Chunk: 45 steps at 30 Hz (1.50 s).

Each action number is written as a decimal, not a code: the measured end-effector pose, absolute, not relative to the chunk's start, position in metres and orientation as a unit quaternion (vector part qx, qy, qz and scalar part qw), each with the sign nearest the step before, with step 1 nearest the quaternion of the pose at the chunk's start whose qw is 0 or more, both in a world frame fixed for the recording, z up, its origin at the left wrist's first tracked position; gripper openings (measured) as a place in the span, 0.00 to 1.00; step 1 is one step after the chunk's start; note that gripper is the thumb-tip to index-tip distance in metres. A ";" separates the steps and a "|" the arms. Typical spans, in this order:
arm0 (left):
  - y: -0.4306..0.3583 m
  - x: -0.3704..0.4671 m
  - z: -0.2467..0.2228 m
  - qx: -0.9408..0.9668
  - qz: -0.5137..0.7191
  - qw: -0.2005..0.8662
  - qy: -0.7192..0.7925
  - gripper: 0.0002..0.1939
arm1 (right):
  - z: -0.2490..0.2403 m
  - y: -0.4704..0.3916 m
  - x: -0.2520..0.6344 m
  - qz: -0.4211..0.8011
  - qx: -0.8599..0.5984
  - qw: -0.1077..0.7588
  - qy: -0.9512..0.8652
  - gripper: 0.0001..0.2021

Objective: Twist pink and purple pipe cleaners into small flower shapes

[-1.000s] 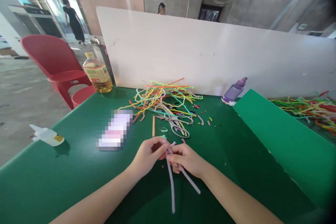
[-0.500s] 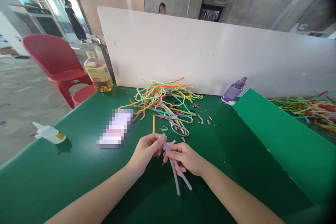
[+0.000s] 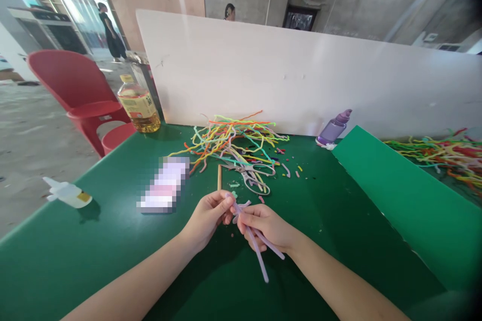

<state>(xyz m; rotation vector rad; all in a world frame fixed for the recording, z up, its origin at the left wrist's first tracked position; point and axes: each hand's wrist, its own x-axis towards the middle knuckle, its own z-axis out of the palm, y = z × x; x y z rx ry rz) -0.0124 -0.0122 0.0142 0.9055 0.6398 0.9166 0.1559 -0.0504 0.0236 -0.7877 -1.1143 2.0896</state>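
Pale purple pipe cleaners (image 3: 259,256) are bunched and crossed between my two hands, low over the green table. My left hand (image 3: 215,210) pinches their upper end between thumb and fingers. My right hand (image 3: 265,225) is closed around the middle, and two long ends stick out below it toward me. Short bent ends show between the hands; how they are joined is hidden by my fingers. Just beyond lie a pair of scissors (image 3: 250,180), a thin wooden stick (image 3: 219,178) and small pastel scraps (image 3: 234,185).
A pile of colourful pipe cleaners (image 3: 233,135) lies against the white partition (image 3: 241,70). A purple glue bottle (image 3: 333,130), green board (image 3: 406,205), white squeeze bottle (image 3: 71,194), blurred flat item (image 3: 165,185) and oil bottle (image 3: 137,105) surround it. A red chair (image 3: 75,80) stands left.
The free purple ends have swung to the right and spread as my right hand turned slightly. My left hand keeps its pinch. The view has shifted a little.
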 end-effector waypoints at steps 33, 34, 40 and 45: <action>-0.022 -0.013 0.021 0.409 0.359 0.796 0.264 0.14 | 0.023 -0.054 0.143 0.845 -0.231 0.338 -0.343 0.08; -0.022 -0.013 0.021 0.417 0.356 0.791 0.273 0.14 | 0.023 -0.054 0.143 0.842 -0.243 0.343 -0.338 0.08; -0.017 -0.014 0.017 0.450 0.364 0.752 0.316 0.13 | 0.029 -0.053 0.143 0.855 -0.272 0.347 -0.273 0.07; -0.018 -0.013 0.015 0.457 0.384 0.737 0.317 0.12 | 0.029 -0.052 0.144 0.813 -0.324 0.379 -0.300 0.09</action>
